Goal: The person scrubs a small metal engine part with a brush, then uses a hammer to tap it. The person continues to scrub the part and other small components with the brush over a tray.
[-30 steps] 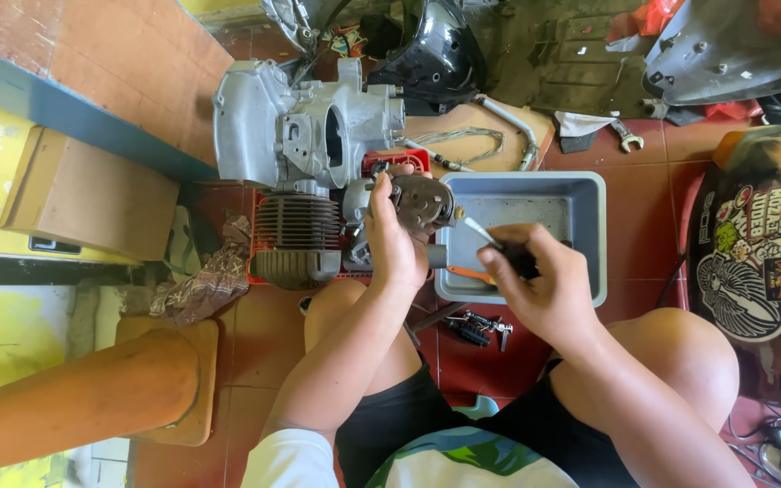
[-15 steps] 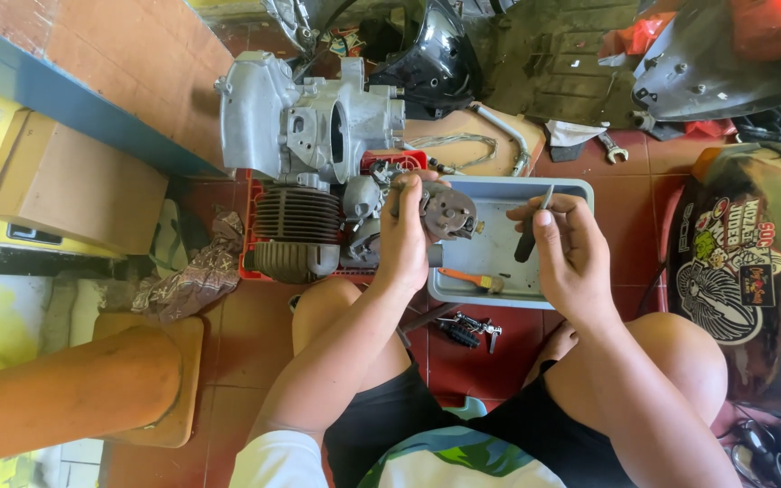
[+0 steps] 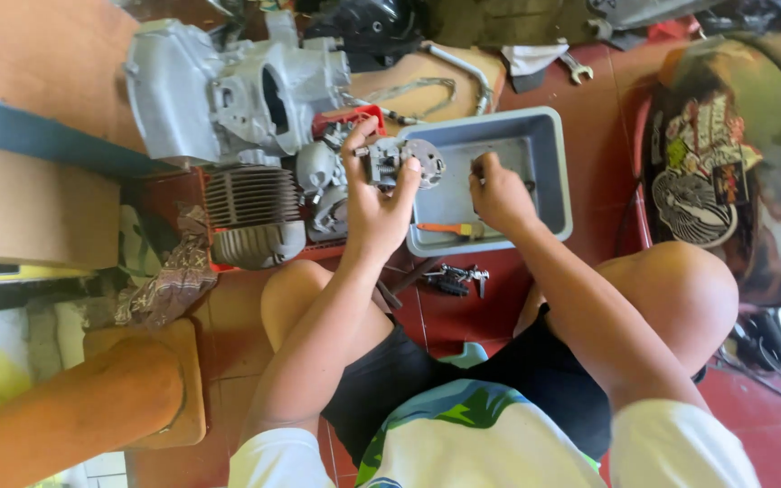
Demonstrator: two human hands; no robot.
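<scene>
Head view, 1 camera, looking down at a seated person on a red tiled floor (image 3: 490, 316).

Left hand (image 3: 371, 203): raised over the left edge of the grey plastic tray (image 3: 549, 158). The fingers are curled around a small grey metal engine part (image 3: 399, 161), thumb on the near side, fingertips on the far side. The part is held clear of the floor, between the engine block and the tray, just beside the tray's left wall.

Right hand (image 3: 499, 194): inside the tray, fingers bunched together and pointing down toward the tray floor. Whether they pinch anything cannot be told; the fingertips are hidden by the back of the hand.

Tray contents: 1 orange-handled brush (image 3: 454, 229) lies along the near wall, just beside the right hand.

Surroundings: a large silver engine casing (image 3: 219, 90) stands to the upper left. A finned cylinder (image 3: 253, 212) rests below it on a red crate (image 3: 354, 119). A crumpled rag (image 3: 169, 285) lies left of the cylinder. Small dark tools (image 3: 454, 278) lie on the floor between the knees, near the tray's front edge. A wrench (image 3: 576, 65) lies at the top edge. A helmet with stickers (image 3: 725, 163) sits to the right of the tray
</scene>
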